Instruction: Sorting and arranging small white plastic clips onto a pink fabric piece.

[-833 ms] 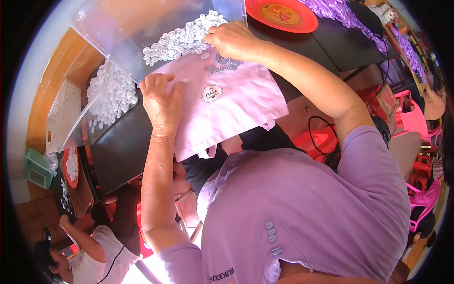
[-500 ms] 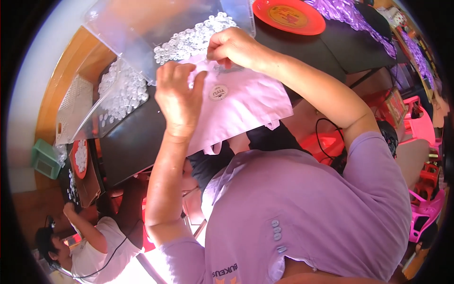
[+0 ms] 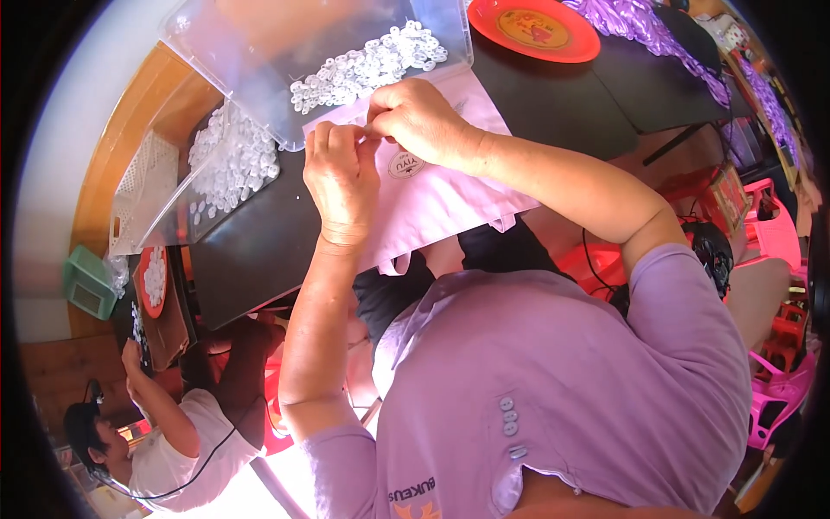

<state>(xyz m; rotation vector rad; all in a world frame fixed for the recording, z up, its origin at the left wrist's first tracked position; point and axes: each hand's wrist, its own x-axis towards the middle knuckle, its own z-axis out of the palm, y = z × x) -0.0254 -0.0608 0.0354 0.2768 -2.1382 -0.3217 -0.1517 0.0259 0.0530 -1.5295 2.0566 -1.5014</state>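
Observation:
Over a pink cloth bag with handles (image 3: pixel 450 199), spread across my lap and the table edge, my two hands meet at the fingertips. Thumb and fingers of my left hand (image 3: pixel 341 182) are pinched together. My right hand (image 3: pixel 422 123) pinches at the same spot from the right. Whatever lies between the fingertips is too small or hidden to make out. Just beyond them, small white round plastic pieces (image 3: pixel 372 67) lie heaped in a clear plastic bin (image 3: pixel 259 52), whose near edge meets the bag. A round printed label on the bag is partly covered by my right hand.
Another clear container holds more white pieces (image 3: pixel 238 160) on the left of the black table (image 3: pixel 251 251). A red plate (image 3: pixel 536 30) and shiny purple strips (image 3: pixel 648 35) lie at the far right. At lower left, a co-worker (image 3: pixel 186 432) reaches toward white pieces beside another red plate (image 3: pixel 154 281).
My right hand has come back from the heap in the bin to my left hand. The left fingers, spread before, have closed, and the fingertips now meet.

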